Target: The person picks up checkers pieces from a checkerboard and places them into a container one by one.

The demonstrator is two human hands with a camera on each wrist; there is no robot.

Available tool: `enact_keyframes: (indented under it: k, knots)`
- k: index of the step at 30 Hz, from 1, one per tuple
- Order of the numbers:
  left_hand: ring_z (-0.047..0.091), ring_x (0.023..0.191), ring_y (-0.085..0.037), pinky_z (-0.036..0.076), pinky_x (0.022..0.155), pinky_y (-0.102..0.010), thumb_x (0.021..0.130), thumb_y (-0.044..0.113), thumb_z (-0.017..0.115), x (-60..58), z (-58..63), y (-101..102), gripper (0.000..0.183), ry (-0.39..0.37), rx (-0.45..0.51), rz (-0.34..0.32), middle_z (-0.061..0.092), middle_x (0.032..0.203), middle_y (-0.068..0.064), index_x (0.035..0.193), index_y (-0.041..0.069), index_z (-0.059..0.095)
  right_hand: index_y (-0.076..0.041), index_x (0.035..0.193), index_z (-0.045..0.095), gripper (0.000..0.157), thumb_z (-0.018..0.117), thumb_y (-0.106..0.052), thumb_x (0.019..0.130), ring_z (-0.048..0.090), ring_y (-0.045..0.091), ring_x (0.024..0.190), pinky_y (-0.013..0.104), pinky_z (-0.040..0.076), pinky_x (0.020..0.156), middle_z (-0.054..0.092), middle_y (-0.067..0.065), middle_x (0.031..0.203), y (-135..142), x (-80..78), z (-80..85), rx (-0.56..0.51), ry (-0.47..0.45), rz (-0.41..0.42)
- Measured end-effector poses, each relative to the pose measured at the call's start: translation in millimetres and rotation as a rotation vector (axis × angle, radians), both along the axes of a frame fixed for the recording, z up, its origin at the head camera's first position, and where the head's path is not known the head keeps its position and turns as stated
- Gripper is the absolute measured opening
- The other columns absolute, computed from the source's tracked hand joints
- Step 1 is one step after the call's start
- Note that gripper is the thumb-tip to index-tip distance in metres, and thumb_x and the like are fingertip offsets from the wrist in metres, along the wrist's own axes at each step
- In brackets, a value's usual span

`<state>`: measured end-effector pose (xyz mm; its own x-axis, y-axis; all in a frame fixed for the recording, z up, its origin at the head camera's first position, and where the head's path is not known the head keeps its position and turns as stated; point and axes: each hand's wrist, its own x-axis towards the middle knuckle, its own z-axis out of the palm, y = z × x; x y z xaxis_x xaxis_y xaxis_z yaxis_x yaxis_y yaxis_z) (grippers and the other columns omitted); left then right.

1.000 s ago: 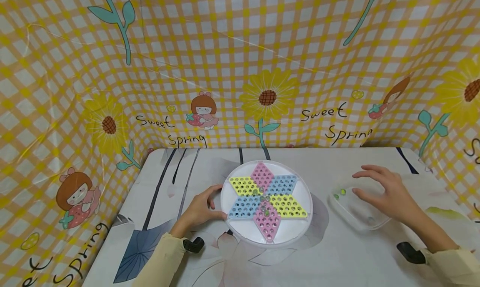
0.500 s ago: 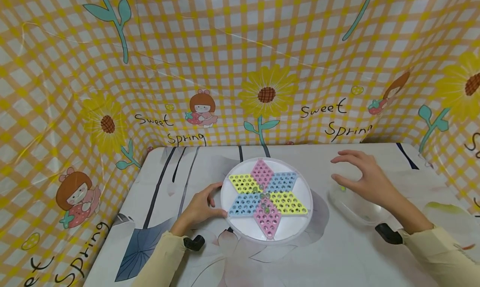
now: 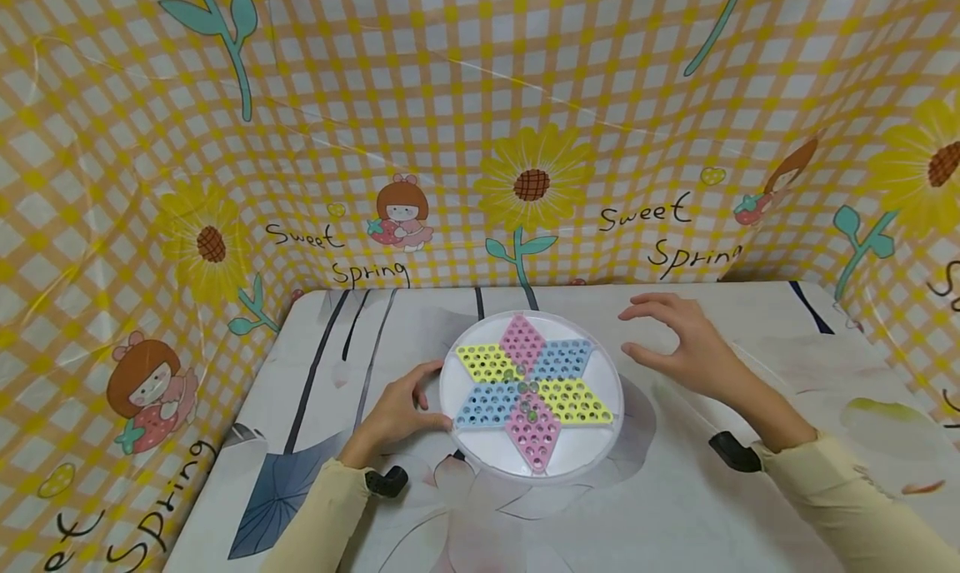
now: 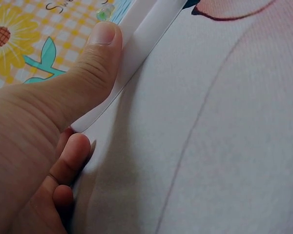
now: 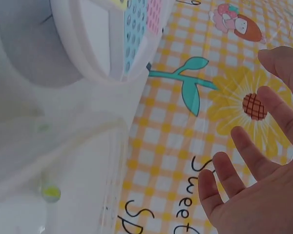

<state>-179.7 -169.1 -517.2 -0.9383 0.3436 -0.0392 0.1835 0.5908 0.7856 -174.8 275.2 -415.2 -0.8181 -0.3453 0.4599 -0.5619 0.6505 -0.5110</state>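
A round white Chinese checkers board (image 3: 483,448) lies on the table, with a star of pink, yellow and blue hole fields. Several glass marbles (image 3: 532,416) sit around its middle and in the near pink point. My left hand (image 3: 397,411) grips the board's left rim; in the left wrist view the thumb (image 4: 105,44) presses on the edge and the fingers curl below. To the right of the board, my right hand (image 3: 682,344) hovers in the air, thumb and fingers spread apart with nothing between them.
A clear plastic box (image 5: 112,124) stands right of the board, with a green marble (image 5: 51,193) in it; the right forearm mostly hides it in the head view. A checked yellow cloth (image 3: 450,140) hangs around the back and sides of the table.
My right hand has moved left and away from over the clear box, toward the board, its fingers staying apart. The left hand keeps its place at the rim.
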Motion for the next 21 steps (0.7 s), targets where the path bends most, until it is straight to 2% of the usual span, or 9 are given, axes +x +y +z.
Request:
enact_keyframes:
  k: [8,14,21]
  knots:
    - [0.047,0.071,-0.016,0.04,0.069,-0.031,0.069,0.029,0.098,0.0,1.7,1,0.096,-0.013,0.001,0.011,0.055,0.081,-0.001,0.152,0.023,0.049,-0.014,0.114,0.072,0.037,0.087,-0.009,0.08,0.047,0.042,0.123,0.062,0.033,0.094,0.06,0.021,0.132,-23,0.4,-1.6,0.003,-0.052,0.045]
    - [0.047,0.071,-0.016,0.041,0.069,-0.031,0.069,0.028,0.097,0.0,2.2,2,0.096,-0.014,0.002,0.01,0.055,0.081,-0.002,0.152,0.023,0.049,-0.014,0.117,0.071,0.035,0.085,-0.015,0.084,0.044,0.042,0.125,0.067,0.035,0.096,0.058,0.018,0.135,-35,-0.2,-1.7,0.019,-0.133,0.05]
    - [0.047,0.071,-0.017,0.04,0.069,-0.031,0.069,0.027,0.098,0.6,3.1,2,0.096,-0.015,0.011,0.01,0.055,0.082,-0.003,0.152,0.023,0.049,-0.014,0.118,0.071,0.036,0.085,-0.015,0.085,0.044,0.042,0.125,0.069,0.036,0.098,0.057,0.018,0.136,-46,-3.6,-6.7,0.029,-0.177,0.06]
